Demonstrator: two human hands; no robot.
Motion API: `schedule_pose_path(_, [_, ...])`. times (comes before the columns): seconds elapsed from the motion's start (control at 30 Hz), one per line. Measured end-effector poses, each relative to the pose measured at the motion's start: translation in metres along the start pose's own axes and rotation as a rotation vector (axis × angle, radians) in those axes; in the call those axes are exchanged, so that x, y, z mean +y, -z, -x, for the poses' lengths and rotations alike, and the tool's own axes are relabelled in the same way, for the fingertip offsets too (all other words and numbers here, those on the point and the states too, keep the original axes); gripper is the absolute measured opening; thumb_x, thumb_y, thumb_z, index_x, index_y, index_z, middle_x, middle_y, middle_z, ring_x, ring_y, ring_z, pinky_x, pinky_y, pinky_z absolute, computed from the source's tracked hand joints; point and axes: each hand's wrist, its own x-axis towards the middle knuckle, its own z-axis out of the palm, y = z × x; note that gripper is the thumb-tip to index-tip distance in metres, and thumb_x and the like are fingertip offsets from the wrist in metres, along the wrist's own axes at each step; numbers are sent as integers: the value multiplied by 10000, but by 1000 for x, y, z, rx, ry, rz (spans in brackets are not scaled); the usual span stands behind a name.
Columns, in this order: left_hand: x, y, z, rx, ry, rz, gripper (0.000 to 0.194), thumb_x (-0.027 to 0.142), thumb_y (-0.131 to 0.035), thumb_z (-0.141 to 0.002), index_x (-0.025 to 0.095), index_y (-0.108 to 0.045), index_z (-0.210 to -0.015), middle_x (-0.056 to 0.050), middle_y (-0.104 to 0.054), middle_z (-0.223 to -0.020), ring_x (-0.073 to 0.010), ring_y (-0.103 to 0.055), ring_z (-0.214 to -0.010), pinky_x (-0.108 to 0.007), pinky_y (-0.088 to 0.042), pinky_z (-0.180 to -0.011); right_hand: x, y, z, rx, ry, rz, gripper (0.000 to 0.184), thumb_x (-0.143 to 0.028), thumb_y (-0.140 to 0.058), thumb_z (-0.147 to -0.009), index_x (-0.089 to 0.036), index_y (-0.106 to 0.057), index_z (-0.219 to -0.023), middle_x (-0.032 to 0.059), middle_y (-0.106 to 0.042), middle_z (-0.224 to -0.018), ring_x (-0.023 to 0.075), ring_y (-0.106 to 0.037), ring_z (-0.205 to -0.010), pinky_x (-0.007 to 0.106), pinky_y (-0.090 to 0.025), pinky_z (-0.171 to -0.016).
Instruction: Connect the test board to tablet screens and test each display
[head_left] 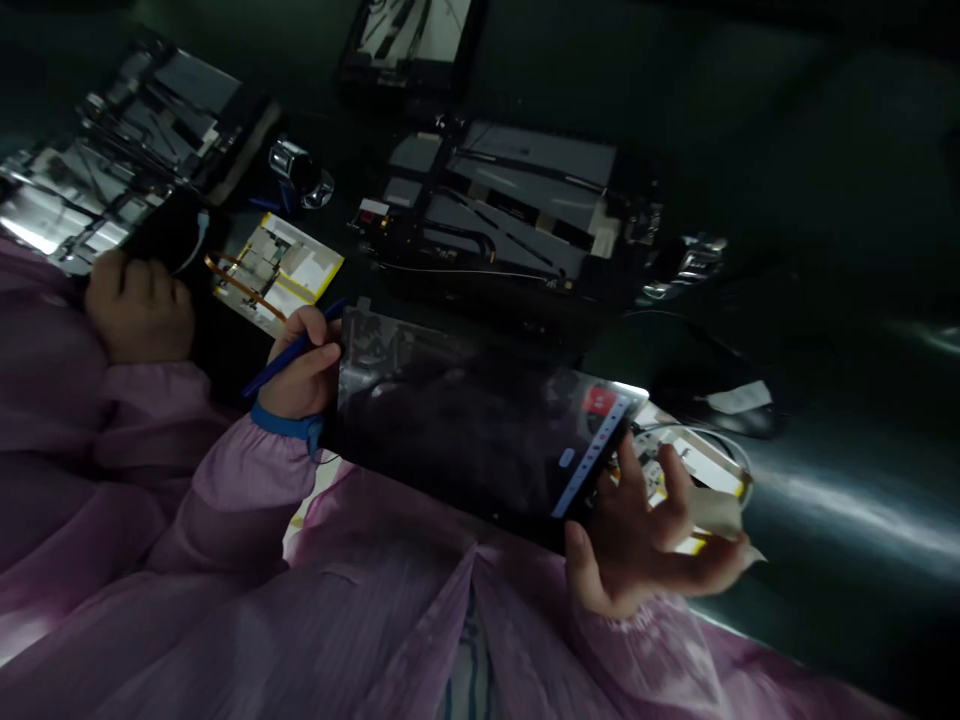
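Blue pen (281,362) tucked in left hand (304,365), its grip closed on the tablet (465,420), presumably to keep it screen-up at the desk (840,570). Right hand (645,550) grip spread by the lit end; contact unclear.

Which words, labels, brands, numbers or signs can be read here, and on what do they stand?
None can be read.
Tablet: red block with pale marks and icon strip, too small and blurred.
White label at right: no readable text.

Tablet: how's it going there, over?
Left grip on tablet and blue tool. Right grip, open, at its lit end. Rest of tablet dark. Yellow-edged part partly behind right grip.
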Motion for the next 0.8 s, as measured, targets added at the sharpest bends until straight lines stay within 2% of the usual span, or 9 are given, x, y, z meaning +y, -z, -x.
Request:
schedule_pose_path(0.13, [0,1,1,-40,-2,43,447,220,-848,-559,194,-412,-650,31,-650,-668,-226,-659,-876,-348,-549,-761,-1,4,1,-12,18,-65,885,-126,-529,-765,-359,-57,-1476,162,-253,-1505,348,-483,-1279,543,-556,-785])
schedule_pose_path(0.27, [0,3,2,-60,5,85,428,206,-856,-574,185,-442,-680,22,-642,-668,-222,-671,-872,-330,-561,-744,0,5,-1,-22,39,-153,916,-100,-592,-734,-387,-135,-1474,108,-260,-1523,322,-482,-1287,531,-562,-813])
schedule_pose_path(0.4, [0,4,2,-82,9,118,403,174,-850,-592,173,-460,-692,18,-650,-671,-208,-680,-837,-326,-565,-744,-2,7,-4,6,-50,-270,904,-45,-591,-746,-431,-188,-1457,61,-285,-1520,283,-495,-1284,504,-561,-860])
schedule_pose_path(0.57, [-1,4,2,-111,-44,117,353,172,-835,-623,168,-487,-684,5,-682,-684,-199,-689,-777,-337,-571,-745,-4,11,-6,12,-121,-335,794,-62,-584,-781,-447,-291,-1410,38,-304,-1513,270,-505,-1275,499,-559,-879])
schedule_pose_path(0.7, [-3,5,1,-119,-70,114,353,174,-836,-628,166,-489,-686,-5,-704,-718,-186,-691,-747,-344,-570,-758,1,9,-4,-29,-125,-303,787,-78,-593,-780,-447,-289,-1405,36,-267,-1537,296,-491,-1287,549,-534,-896])
schedule_pose_path(0.8, [-4,7,0,-111,-69,108,395,176,-852,-614,167,-464,-687,-10,-709,-731,-190,-695,-757,-347,-570,-765,-4,6,-8,-9,-51,-233,774,-160,-593,-790,-441,-248,-1424,16,-273,-1541,305,-409,-1352,653,-413,-999])
